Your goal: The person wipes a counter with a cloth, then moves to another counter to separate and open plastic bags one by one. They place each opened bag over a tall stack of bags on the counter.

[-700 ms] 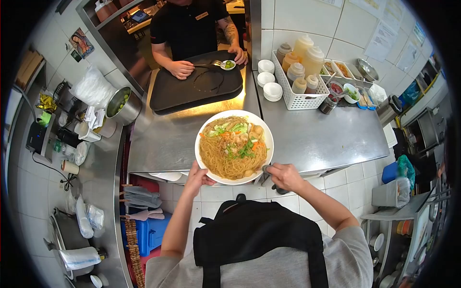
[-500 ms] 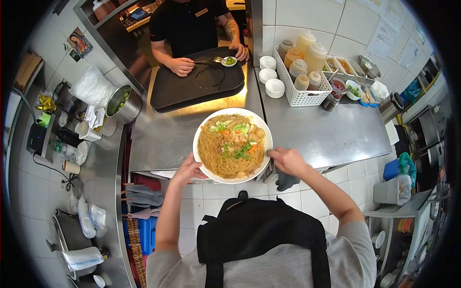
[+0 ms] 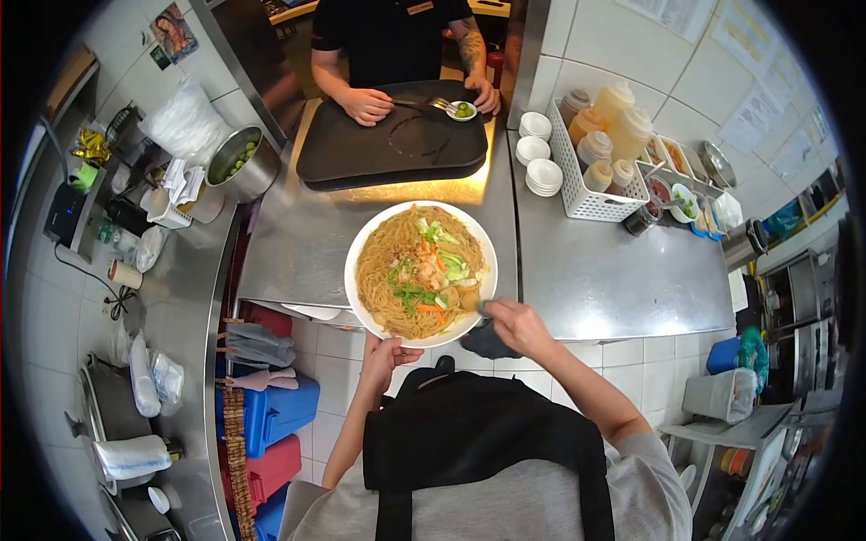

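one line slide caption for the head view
Both hands, left hand and right hand, hold a plate of noodles over a steel counter.

White plate [image 3: 359, 270] heaped with noodles, vegetables, level over steel counter edge

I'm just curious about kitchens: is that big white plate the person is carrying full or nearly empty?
Full. The white plate is heaped almost to its rim with noodles, greens and carrot on top. The left hand and right hand grip its near edge.

Beyond my grip a black tray [image 3: 388, 149] is lying; a white condiment basket [image 3: 591, 194] is standing far right.
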Demonstrator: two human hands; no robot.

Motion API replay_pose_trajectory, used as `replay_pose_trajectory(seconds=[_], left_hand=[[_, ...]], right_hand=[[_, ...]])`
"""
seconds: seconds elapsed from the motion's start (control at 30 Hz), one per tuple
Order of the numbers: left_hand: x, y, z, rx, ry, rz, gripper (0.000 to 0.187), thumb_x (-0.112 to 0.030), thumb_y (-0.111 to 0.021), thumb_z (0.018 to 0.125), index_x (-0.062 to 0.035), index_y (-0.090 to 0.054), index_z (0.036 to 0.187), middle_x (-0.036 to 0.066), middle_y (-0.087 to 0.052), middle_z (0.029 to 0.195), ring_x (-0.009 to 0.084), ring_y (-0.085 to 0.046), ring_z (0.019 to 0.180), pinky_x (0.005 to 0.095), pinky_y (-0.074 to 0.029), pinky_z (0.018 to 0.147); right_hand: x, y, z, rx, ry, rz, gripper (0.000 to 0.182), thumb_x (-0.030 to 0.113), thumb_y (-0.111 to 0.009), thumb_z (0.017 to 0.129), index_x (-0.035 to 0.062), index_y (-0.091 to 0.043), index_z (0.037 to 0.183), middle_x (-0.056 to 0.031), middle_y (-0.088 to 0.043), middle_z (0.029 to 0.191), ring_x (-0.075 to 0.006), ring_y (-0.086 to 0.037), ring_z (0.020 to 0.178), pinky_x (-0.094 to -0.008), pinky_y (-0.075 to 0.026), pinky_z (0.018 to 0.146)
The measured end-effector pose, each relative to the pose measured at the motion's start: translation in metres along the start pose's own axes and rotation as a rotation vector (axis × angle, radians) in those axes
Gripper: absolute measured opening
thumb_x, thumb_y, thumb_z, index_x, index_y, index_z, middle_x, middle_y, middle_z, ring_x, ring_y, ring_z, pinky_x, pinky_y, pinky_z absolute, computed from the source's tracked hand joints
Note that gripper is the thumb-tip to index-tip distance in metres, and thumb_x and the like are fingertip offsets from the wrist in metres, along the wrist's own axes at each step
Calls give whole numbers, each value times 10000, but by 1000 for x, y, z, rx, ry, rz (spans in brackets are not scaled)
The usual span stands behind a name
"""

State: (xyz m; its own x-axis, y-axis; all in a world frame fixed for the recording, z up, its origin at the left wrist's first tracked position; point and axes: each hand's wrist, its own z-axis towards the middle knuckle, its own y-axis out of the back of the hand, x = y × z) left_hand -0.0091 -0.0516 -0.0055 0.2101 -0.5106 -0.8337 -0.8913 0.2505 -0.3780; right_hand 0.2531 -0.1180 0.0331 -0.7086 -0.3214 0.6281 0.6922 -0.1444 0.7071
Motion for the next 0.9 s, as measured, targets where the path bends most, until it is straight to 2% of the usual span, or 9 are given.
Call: replay_pose_trajectory(seconds=[0.2, 0.3, 0.37, 0.4, 0.47, 0.67, 0.77, 0.83, 0.9], left_hand=[[-48, 51, 27, 22, 36, 209, 543, -106, -417, 782, -61, -186, 1271, 192, -591, 913, 263, -640, 669, 336, -559, 565], [-60, 65, 37, -93, -95, 296, 545, -133, -436, 795, -68, -187, 1275, 178, -594, 910, 255, -636, 646, 336, -554, 551], [-56, 64, 37, -386, -268, 112, 543, -137, -393, 808, -79, -182, 1305, 147, -599, 935, 228, -634, 633, 308, -545, 532], [-54, 57, 30, -388, -278, 111, 543, -137, -393, 808, -79, -182, 1305, 147, -599, 935, 228, -634, 633, 308, -545, 532], [-48, 38, 10, -244, -38, 93, 542, -145, -397, 815, -77, -153, 1293, 174, -594, 887, 240, -631, 621, 308, -543, 514], [-39, 50, 23, -162, -86, 88, 519, -108, -355, 798, -72, -159, 1277, 204, -586, 879, 251, -631, 622, 307, -546, 518], [-49, 61, 28, -138, -11, 84, 527, -120, -375, 794, -70, -164, 1275, 208, -586, 875, 252, -631, 625, 310, -547, 527], [-55, 65, 28, -105, 13, 71, 530, -114, -375, 793, -62, -164, 1276, 210, -588, 869, 257, -633, 628, 313, -548, 535], [-55, 68, 31, -71, 46, 52, 532, -108, -376, 791, -55, -164, 1276, 213, -589, 863, 262, -634, 631, 316, -548, 544]], right_hand=[[-35, 17, 51, 105, 22, -241, 297, -23, -464, 724, 73, -548, 992, -133, -555, 873, -342, -567, 707, -401, -477, 635], [-33, 6, 69, 77, 15, -174, 263, -25, -443, 742, 60, -556, 964, -144, -552, 881, -357, -561, 714, -410, -471, 635], [-24, -8, 68, 20, 0, -45, 248, -27, -458, 746, 38, -555, 965, -153, -561, 906, -368, -559, 765, -408, -466, 665], [-17, -14, 64, 17, 10, -45, 248, -27, -458, 746, 38, -555, 965, -153, -561, 906, -368, -559, 765, -408, -466, 665], [-8, -23, 61, 55, -16, 124, 265, -35, -473, 741, 34, -553, 984, -165, -564, 915, -366, -556, 805, -398, -464, 694], [-25, -14, 91, 167, -65, 81, 282, -39, -473, 735, 10, -542, 1004, -166, -565, 970, -351, -550, 892, -385, -459, 747], [-23, -9, 99, 188, 49, 94, 281, -46, -466, 741, 7, -534, 1008, -173, -560, 1005, -339, -558, 905, -371, -470, 744], [-15, 13, 111, 206, -90, 388, 289, -43, -461, 748, 6, -515, 1028, -190, -554, 1015, -345, -558, 911, -361, -470, 760], [-7, 44, 120, 84, -75, 176, 305, -30, -469, 758, -2, -481, 1062, -214, -547, 1003, -349, -565, 909, -364, -467, 750]])
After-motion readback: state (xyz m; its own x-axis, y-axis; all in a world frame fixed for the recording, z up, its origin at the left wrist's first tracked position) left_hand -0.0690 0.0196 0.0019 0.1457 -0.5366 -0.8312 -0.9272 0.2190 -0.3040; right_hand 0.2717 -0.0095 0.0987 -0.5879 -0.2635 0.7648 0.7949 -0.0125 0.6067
